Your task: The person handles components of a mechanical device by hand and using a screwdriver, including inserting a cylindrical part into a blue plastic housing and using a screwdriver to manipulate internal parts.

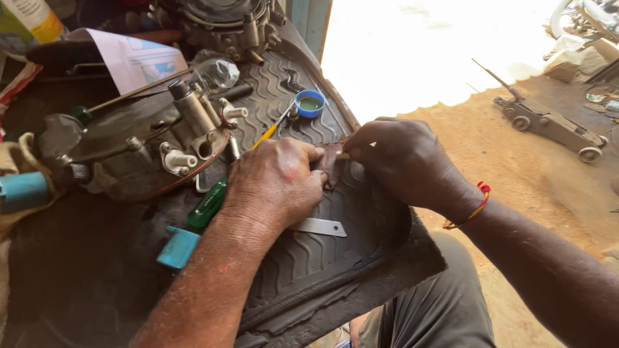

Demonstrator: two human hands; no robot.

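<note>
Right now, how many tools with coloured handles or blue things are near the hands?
Green-handled screwdriver: 1
Yellow-handled screwdriver: 1
Round blue plastic cap: 1
Light blue plastic pieces: 2
Total: 5

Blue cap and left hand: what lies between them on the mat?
In the head view, a yellow-handled tool lies between the blue cap and the left hand, on the ribbed mat.

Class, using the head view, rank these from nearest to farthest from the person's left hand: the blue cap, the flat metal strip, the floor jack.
From the left hand:
1. Flat metal strip, just below the hand on the rubber mat.
2. Blue cap, above it on the mat.
3. Floor jack, far right on the sandy ground.
</note>
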